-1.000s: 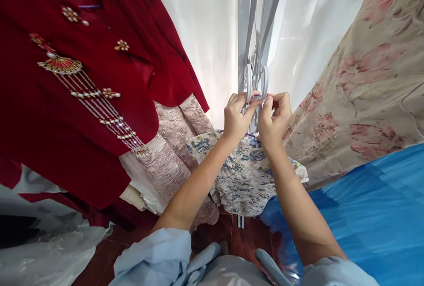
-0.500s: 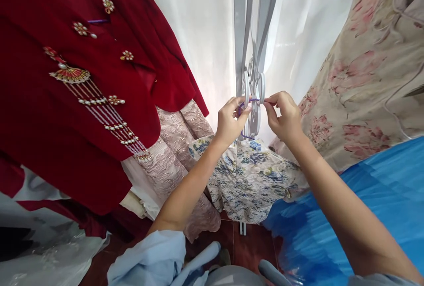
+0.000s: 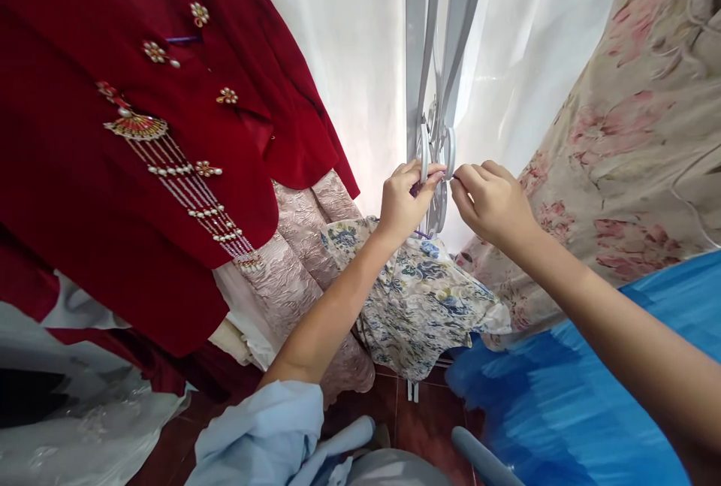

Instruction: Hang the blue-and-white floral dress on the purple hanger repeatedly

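My left hand (image 3: 406,202) is closed, pinching a thin purple wire hanger (image 3: 421,234) beside a pale ring-shaped handle (image 3: 424,152). The fingers hide most of the wire there. My right hand (image 3: 491,200) is closed too, its thumb and fingertips on the wire's end just right of a second ring handle (image 3: 451,149). The wire seems to pass through the rings; the fingers cover the exact path. Below, a short white garment with blue flowers (image 3: 420,294) hangs from the hanger.
Grey upright frames (image 3: 417,35) stand before white curtains (image 3: 338,43). A red jacket (image 3: 236,140) with beaded brooches hangs left, over pink brocade (image 3: 301,246). At right hang a beige floral dress (image 3: 613,163) and blue fabric (image 3: 591,388). The floor (image 3: 431,426) is reddish tile.
My right hand's fingers have curled in closer on the wire's end. My left fingertips have moved right, toward the right ring. The floral garment has swung and tilted slightly.
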Action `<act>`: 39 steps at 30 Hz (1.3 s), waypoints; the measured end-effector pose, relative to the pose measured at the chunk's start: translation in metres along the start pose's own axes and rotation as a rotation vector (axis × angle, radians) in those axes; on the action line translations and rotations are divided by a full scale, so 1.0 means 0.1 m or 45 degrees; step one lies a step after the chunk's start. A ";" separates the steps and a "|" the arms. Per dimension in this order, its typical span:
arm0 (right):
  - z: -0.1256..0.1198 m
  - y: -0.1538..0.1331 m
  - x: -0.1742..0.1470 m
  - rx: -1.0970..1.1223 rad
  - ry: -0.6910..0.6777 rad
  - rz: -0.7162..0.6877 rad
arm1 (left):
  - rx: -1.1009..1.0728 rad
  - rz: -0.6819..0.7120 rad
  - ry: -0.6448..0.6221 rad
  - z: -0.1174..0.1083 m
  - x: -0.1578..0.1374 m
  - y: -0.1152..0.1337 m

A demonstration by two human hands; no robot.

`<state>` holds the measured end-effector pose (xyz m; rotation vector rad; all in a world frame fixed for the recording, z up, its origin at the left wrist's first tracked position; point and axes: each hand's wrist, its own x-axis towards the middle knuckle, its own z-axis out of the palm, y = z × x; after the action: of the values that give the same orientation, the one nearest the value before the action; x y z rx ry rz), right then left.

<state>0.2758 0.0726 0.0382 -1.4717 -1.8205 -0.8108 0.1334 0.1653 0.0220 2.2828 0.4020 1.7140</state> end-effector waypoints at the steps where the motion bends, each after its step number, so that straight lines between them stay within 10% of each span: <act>1: -0.03 -0.01 0.01 -0.055 -0.050 0.008 | 0.023 0.000 0.004 0.01 0.00 0.00; 20: 0.37 -0.41 -0.08 0.113 0.365 0.482 | 0.081 -0.142 0.170 0.16 -0.10 0.09; 27: 0.44 -0.49 -0.08 0.207 0.358 0.659 | 0.063 -0.177 0.216 0.17 -0.12 0.13; 39: -0.08 -0.05 -0.09 0.494 0.042 0.453 | -0.229 -0.185 -0.058 -0.08 -0.21 -0.03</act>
<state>0.2734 0.0603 0.0358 -1.4508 -1.5210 -0.2853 0.1196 0.1607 0.0046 2.1065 0.3776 1.5586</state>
